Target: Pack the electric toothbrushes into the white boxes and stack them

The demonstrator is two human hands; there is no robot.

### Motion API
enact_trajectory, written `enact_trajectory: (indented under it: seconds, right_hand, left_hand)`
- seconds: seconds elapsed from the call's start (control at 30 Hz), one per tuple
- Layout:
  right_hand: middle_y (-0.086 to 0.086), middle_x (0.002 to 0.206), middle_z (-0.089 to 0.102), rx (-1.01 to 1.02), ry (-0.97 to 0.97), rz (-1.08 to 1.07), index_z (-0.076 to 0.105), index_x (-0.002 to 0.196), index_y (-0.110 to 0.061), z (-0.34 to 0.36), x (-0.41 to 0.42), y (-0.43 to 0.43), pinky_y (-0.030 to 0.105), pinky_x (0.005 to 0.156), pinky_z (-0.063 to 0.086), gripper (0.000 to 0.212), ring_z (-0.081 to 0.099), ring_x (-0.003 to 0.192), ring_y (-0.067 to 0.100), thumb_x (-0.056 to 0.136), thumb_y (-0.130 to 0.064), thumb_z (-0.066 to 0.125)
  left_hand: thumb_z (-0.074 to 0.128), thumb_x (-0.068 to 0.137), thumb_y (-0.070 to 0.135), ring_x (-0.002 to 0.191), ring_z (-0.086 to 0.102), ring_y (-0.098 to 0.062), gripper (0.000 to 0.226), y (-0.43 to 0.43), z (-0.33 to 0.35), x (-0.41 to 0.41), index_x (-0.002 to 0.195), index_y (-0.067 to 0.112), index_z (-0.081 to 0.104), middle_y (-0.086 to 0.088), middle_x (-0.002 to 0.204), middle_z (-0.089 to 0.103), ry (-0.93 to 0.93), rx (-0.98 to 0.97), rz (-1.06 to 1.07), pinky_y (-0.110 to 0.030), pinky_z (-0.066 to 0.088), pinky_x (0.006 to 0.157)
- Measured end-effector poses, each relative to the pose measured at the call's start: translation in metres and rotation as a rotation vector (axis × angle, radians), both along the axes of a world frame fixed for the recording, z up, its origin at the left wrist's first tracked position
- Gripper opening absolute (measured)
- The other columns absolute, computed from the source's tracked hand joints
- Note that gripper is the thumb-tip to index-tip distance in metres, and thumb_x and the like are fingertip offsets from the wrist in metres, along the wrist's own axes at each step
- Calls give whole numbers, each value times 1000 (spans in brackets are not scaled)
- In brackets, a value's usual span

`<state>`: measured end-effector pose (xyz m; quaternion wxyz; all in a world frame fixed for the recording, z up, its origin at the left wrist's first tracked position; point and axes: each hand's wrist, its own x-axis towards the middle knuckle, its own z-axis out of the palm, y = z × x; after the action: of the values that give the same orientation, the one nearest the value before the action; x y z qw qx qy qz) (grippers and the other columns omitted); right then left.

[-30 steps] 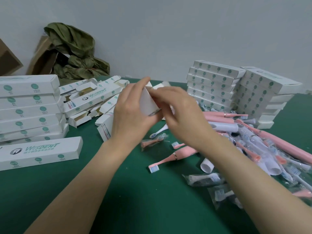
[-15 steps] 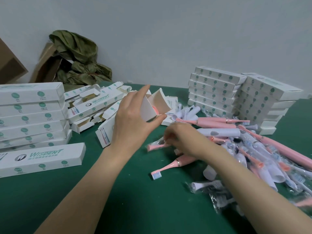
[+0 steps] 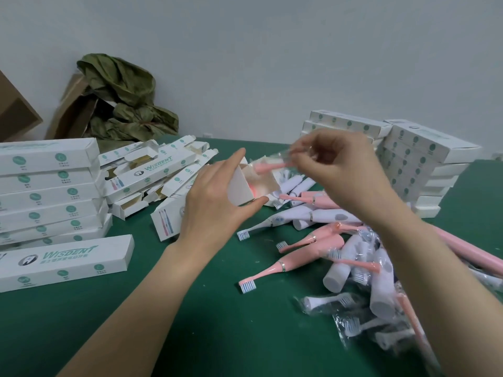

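So the white box (image 3: 241,187) is up off the table in my left hand (image 3: 215,205), thumb underneath and fingers along the top, clamped on it. It's thin matte card with the end flaps open toward me, and there's something pink showing inside. My right hand (image 3: 343,170) is pinching a pink brush head (image 3: 268,166) in a crinkly clear wrapper, right at the box's open mouth.

Below and to the right is a messy pile of toothbrushes (image 3: 313,240), smooth pink and white plastic handles with silver rings, plus bagged spare heads. All of it sits on the green felt-like table (image 3: 190,322).

A closed box (image 3: 62,261) front left reads "WISDENT" in green with green dots. Behind it is the left stack (image 3: 49,186), then a heap of open boxes (image 3: 158,172), and the right stack (image 3: 424,164).
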<state>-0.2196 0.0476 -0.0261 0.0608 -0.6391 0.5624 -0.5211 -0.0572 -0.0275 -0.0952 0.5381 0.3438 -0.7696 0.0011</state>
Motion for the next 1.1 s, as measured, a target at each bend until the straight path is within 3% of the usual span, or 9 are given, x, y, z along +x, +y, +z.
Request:
enact_trajectory:
  seconds: [0.1,0.27,0.47,0.57,0.7,0.8,0.97,1.03,1.1]
  right_hand:
    - [-6,67,63,-24,197,-101,72,80,-16,0,2,3,8,60,40,13,51,60,0,82,-6,64]
    - [5,79,70,-123,346,-40,74,88,-10,-4,12,4,23,72,48,10,59,73,11,84,-6,66]
    - [-12,70,66,-216,-34,-77,74,89,-15,-9,17,0,13,66,48,12,60,65,1,82,-6,69]
    - [-16,71,63,-231,-86,-43,70,95,-18,-9,20,0,8,65,44,18,57,62,-4,81,-6,71]
    - [0,74,66,-201,168,-32,65,87,-6,-5,25,6,15,66,47,10,58,71,8,81,-9,73]
    - [0,71,66,-192,298,-41,68,83,-6,7,18,12,25,68,46,5,57,70,13,81,-8,71]
    - [11,71,63,-176,670,-31,66,78,-1,7,26,15,41,58,45,7,56,61,30,77,-5,60]
    - [13,83,60,-167,669,-40,67,81,-1,-2,35,12,41,58,48,8,57,66,33,78,-2,60]
    - [10,96,55,-186,478,-55,72,89,-6,-7,37,8,38,65,49,16,59,71,30,82,2,60]
  left_hand:
    - [89,59,28,99,47,-11,76,1,0,-1,125,6,59,-10,106,67,8,-11,-1,-11,26,88]
    - [88,58,29,96,48,-11,77,5,-2,-6,125,6,58,-9,102,67,-10,-17,-57,-17,33,85]
    - [78,62,40,97,51,-11,73,7,3,-6,124,6,59,-8,105,66,78,-35,-72,-13,33,87]
    - [82,62,36,98,52,-10,75,10,3,-6,125,6,58,0,105,63,113,-20,-68,-11,34,88]
    - [84,60,34,99,50,4,76,13,8,-3,127,10,57,15,106,54,269,20,-90,-2,33,88]
    - [81,60,35,100,44,13,75,17,10,-4,125,5,57,23,105,49,290,-8,-129,2,31,86]
    - [80,61,41,96,52,-3,77,21,5,-11,125,5,58,5,105,61,176,-7,-156,-3,34,86]
    - [81,60,38,96,53,-6,75,21,3,-14,123,4,59,-1,105,64,139,-11,-154,-4,34,87]
    - [79,60,40,98,51,0,77,22,3,-15,124,5,57,5,107,59,170,-13,-151,0,32,88]
